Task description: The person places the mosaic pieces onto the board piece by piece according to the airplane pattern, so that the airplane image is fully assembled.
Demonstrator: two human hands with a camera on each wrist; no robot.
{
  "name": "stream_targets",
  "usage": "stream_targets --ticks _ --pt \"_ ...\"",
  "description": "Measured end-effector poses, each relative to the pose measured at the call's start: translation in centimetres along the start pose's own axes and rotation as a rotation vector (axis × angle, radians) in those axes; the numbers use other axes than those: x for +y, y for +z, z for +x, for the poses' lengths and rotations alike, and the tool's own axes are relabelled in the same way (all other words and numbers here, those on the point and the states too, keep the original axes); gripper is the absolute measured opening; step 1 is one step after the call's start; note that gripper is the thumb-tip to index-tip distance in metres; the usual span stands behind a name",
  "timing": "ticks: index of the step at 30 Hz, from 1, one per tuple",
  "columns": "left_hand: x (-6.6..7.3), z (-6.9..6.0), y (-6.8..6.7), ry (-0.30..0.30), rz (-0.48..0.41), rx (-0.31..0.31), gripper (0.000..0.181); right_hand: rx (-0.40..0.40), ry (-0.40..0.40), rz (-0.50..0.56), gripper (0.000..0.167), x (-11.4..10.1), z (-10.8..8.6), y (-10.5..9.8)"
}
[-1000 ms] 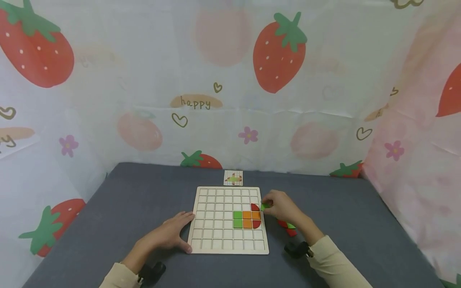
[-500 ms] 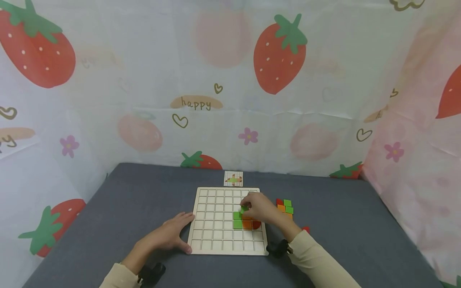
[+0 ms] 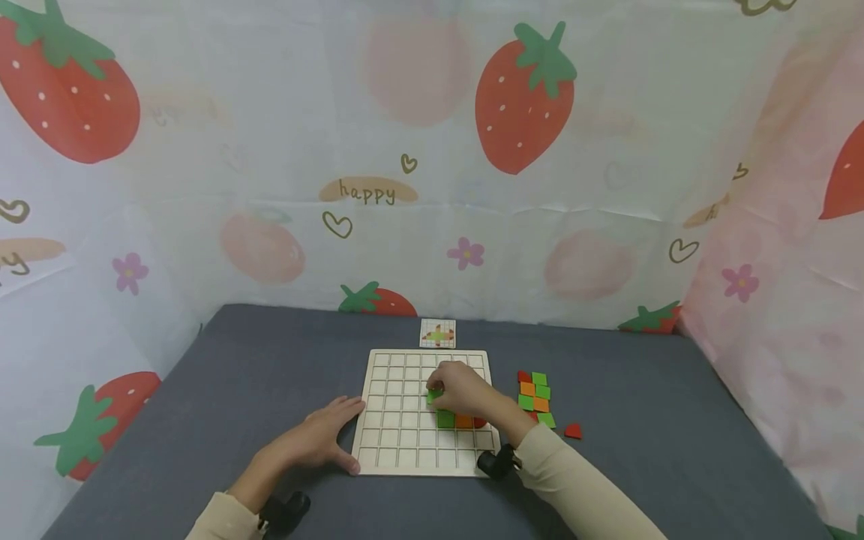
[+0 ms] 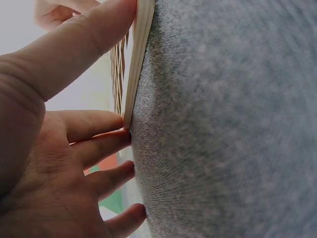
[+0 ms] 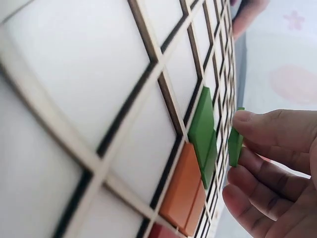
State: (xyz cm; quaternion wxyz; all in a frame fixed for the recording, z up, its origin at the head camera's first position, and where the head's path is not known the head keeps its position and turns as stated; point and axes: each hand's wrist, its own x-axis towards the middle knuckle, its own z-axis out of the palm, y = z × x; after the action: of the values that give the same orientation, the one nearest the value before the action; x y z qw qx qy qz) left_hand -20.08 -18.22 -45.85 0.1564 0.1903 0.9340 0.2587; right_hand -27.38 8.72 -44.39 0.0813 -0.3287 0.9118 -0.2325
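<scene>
A wooden grid board (image 3: 394, 457) lies flat on the table. My left hand (image 3: 319, 433) touches its left edge, thumb and fingers spread apart; in the left wrist view the thumb (image 4: 94, 37) and fingertips rest against the board's rim. Over the middle of the board my right hand (image 3: 466, 391) pinches a green square tile (image 5: 237, 144) between thumb and fingers, just above the cells. Set in the grid below it are green tiles (image 5: 203, 134), orange tiles (image 5: 183, 191) and a red piece (image 3: 480, 422), partly hidden by the right hand.
Right of the board lies a group of loose red, green and orange tiles (image 3: 534, 390), with one red piece (image 3: 573, 430) apart from them. A small pattern card (image 3: 437, 334) lies behind the board. Strawberry-printed cloth (image 3: 432, 247) hangs beyond the table (image 3: 628, 405).
My right hand has moved left from the board's right edge to above its middle, carrying the green tile. The loose tiles on the right have come into view. My left hand stays put.
</scene>
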Motion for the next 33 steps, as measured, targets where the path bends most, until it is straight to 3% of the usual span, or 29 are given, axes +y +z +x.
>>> stream_targets --ticks 23,33 --pt "0.1 -0.1 -0.2 -0.003 -0.010 -0.002 0.099 -0.036 -0.022 -0.105 0.016 -1.0 0.9 0.8" --pt "0.0 0.0 -0.2 -0.013 -0.012 -0.014 0.099 -0.010 0.023 0.004 0.022 0.2 -0.2 -0.4"
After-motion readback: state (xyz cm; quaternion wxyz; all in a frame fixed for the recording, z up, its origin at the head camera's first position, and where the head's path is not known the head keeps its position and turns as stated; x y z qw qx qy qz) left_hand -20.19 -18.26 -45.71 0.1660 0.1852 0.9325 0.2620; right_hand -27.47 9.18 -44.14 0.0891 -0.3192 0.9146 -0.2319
